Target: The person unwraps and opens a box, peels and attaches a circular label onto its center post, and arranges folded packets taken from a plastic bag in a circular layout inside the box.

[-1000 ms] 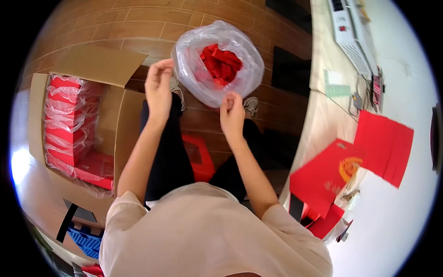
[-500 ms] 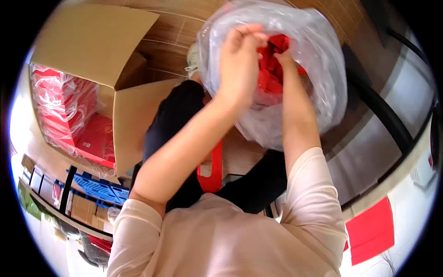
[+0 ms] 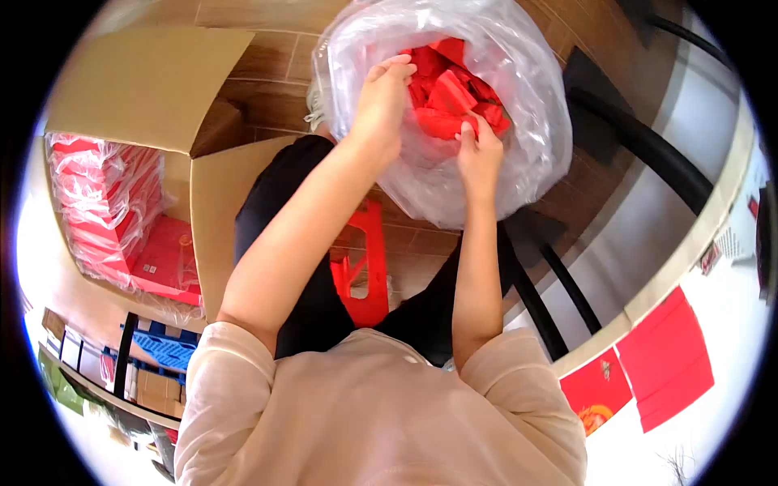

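Note:
A large clear plastic bag stands on the floor before me, its mouth wide. Several folded red paper or card pieces lie inside it. My left hand is over the left side of the mouth, thumb and fingertips pinched together; what they hold, if anything, is too small to make out. At the near side of the pile, my right hand has its thumb and fingers closed on the edge of a red piece.
To the left stands an open cardboard box with plastic-wrapped red boxes. Between my legs is a red plastic piece with cut-outs. Black metal legs and a table edge are on the right, with red sheets above it.
My right hand has come up from deep in the bag toward its near side, and more of the red pieces shows. My left hand has shifted left and its fingers are drawn together.

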The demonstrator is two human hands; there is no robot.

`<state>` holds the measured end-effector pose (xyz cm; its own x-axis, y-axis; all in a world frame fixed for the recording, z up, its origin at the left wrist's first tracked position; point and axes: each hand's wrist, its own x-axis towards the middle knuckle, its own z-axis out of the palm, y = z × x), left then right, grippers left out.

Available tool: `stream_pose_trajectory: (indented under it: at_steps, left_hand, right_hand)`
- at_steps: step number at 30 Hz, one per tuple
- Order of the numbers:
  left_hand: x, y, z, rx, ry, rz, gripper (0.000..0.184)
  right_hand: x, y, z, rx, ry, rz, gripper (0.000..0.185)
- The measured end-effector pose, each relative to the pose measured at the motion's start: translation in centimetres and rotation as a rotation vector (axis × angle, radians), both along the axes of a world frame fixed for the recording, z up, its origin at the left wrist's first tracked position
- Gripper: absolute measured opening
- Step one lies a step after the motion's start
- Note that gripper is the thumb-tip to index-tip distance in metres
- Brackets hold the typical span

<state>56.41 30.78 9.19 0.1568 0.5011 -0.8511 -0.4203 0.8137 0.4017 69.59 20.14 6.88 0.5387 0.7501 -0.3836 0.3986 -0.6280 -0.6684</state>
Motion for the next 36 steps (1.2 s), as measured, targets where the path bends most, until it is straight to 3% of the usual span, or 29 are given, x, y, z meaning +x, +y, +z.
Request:
stream_pose_trajectory:
  at_steps: [1, 3, 4, 6, 7, 8, 10, 11, 12, 14, 15, 18, 20, 21, 23, 24, 26, 28, 29, 32, 34, 36]
  left_hand:
    - [-0.1, -0.4, 0.0, 0.032, 0.026, -0.119, 0.040]
    - [-0.2, -0.9, 2.2, 0.116, 0.034, -0.373, 0.058]
    - [-0.2, -1.2, 2.1, 0.128, 0.012, -0.383, 0.058]
    - [-0.2, -1.5, 2.0, 0.541, -0.175, -0.745, 0.065]
    - [-0.5, -1.6, 3.4, 0.539, -0.322, -0.822, 0.063]
    - [-0.2, -1.9, 3.3, 0.545, -0.333, -0.826, 0.063]
    - [0.4, -2.3, 2.8, 0.311, -0.642, -0.782, 0.053]
    - [0.7, -2.6, 2.6, 0.252, -0.670, -0.614, 0.044]
    - [0.8, -2.5, 2.3, 0.254, -0.672, -0.616, 0.044]
    - [0.7, -1.9, 0.4, 0.058, -0.620, -0.358, 0.041]
    - [0.2, -1.3, 0.3, -0.106, -0.661, -0.353, 0.041]
    - [0.6, -1.1, 1.3, -0.105, -0.494, -0.200, 0.044]
    - [0.4, -0.8, 1.0, -0.092, -0.395, -0.225, 0.050]
    - [-0.5, -0.9, -1.5, -0.086, -0.684, -0.320, 0.053]
    - [-0.3, -1.3, -3.4, -0.081, -0.976, -0.421, 0.056]
    - [0.2, -1.6, -3.5, -0.012, -1.221, -0.359, 0.060]
    - [1.1, -2.2, -1.4, 0.057, -1.464, -0.290, 0.064]
    - [0.9, -2.7, 4.1, 0.073, -0.494, -0.384, 0.067]
    - [0.4, -2.8, 1.2, -0.007, -0.701, -0.429, 0.068]
    - [0.4, -2.8, 2.5, 0.181, -0.668, -0.526, 0.066]
    - [0.3, -2.6, 2.4, 0.117, -0.665, -0.511, 0.067]
    - [0.6, -2.9, 2.2, 0.485, -0.202, -0.608, 0.074]
  right_hand:
    - [0.1, -0.7, 1.7, 0.003, -0.019, -0.013, 0.021]
    - [0.9, -1.9, 5.0, 0.075, 0.422, -0.220, 0.022]
    - [1.4, -2.0, 6.5, 0.087, 0.400, -0.228, 0.022]
    - [2.4, -2.1, 9.2, 0.008, 0.580, -0.048, 0.023]
    - [2.8, -2.2, 10.0, -0.040, 0.623, 0.008, 0.024]
    - [2.9, -2.2, 10.9, -0.035, 0.613, 0.002, 0.024]
    - [3.0, -2.0, 12.2, -0.064, 0.817, -0.003, 0.025]
    - [3.1, -2.4, 12.6, -0.007, 0.809, -0.099, 0.026]
    - [3.4, -2.8, 13.0, -0.004, 0.807, -0.099, 0.026]
    - [4.0, -3.6, 13.8, 0.146, 0.466, -0.282, 0.026]
    - [3.8, -3.7, 14.3, 0.243, 0.406, -0.356, 0.024]
    - [2.9, -4.3, 15.2, 0.421, 0.247, -0.471, 0.015]
    - [1.0, -4.1, 14.9, 0.598, -0.028, -0.552, 0.015]
    - [-0.1, -3.7, 14.5, 0.685, -0.142, -0.522, 0.017]
    - [-2.5, -2.9, 13.6, 0.704, -0.224, -0.469, 0.023]
    - [-3.8, -2.5, 13.0, 0.721, -0.245, -0.451, 0.026]
    - [-6.2, -2.3, 11.6, 0.633, -0.310, -0.207, 0.029]
    - [-7.2, -2.4, 9.6, 0.639, -0.307, 0.213, 0.033]
    - [-7.4, -2.7, 8.6, 0.639, -0.305, 0.214, 0.033]
    - [-7.5, -3.5, 7.0, 0.585, -0.337, 0.250, 0.034]
    - [-5.8, -4.4, 7.4, 0.680, -0.053, 0.282, 0.033]
    - [-4.6, -3.8, 7.9, 0.690, -0.033, 0.054, 0.034]
